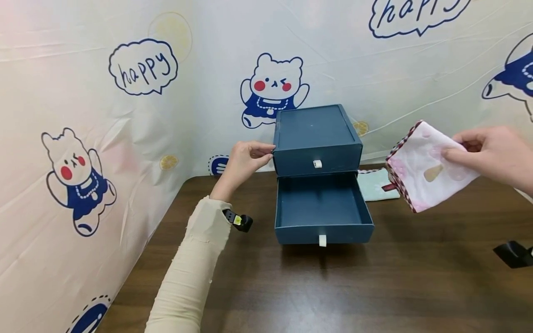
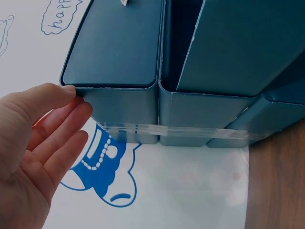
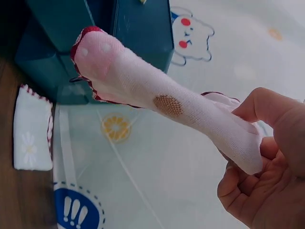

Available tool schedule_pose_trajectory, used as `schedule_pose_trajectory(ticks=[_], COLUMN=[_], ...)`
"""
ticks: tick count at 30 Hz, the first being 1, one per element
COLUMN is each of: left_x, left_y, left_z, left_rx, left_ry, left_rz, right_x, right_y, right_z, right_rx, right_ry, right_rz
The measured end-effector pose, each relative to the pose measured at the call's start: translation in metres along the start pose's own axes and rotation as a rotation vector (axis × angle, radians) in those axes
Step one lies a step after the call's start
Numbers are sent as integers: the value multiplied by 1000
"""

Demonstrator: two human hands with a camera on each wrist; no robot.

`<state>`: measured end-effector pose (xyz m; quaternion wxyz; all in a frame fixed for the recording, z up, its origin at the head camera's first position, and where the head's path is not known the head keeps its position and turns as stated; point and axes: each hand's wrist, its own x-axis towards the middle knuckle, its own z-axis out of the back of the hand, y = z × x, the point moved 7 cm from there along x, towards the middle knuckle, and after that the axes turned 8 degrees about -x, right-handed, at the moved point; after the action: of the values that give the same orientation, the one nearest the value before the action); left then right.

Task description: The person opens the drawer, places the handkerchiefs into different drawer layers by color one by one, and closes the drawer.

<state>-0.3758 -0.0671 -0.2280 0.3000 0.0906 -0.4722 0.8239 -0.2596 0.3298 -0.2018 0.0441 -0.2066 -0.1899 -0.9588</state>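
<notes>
A blue drawer cabinet (image 1: 318, 125) stands at the back of the table, its upper drawer closed and a lower drawer (image 1: 320, 203) pulled out with nothing inside. My left hand (image 1: 249, 159) touches the cabinet's upper left front corner; in the left wrist view the thumb (image 2: 59, 95) lies on that edge with the fingers fairly straight. Right of the cabinet, my right hand (image 1: 495, 152) pinches a folded white-and-pink handkerchief (image 1: 429, 162) in the air. It has a brown patch and a dark red checked trim. In the right wrist view the handkerchief (image 3: 167, 98) hangs out from thumb and fingers.
A pale green folded cloth (image 1: 376, 185) with a similar trim lies on the brown table (image 1: 325, 286) beside the cabinet. White drawer pulls (image 1: 322, 240) stick out in front. A printed curtain (image 1: 208, 92) hangs close behind. Clear tape (image 2: 181, 131) runs along the cabinet's side.
</notes>
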Motion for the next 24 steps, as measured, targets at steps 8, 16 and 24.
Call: schedule_pose_trajectory(ticks=[8,16,24], left_x=[2,1,2], left_y=[-1,-1,1], left_z=[-1,-1,0], left_rx=[-11,-15,-14], left_ry=[-2,-1,-2], left_rz=[-9,1,2], right_x=[-5,-5,-3], right_y=[23,50,83], right_z=[3,-7,-21], right_rx=[68,74,112], right_ry=[-17,50,91], right_rz=[63,72,125])
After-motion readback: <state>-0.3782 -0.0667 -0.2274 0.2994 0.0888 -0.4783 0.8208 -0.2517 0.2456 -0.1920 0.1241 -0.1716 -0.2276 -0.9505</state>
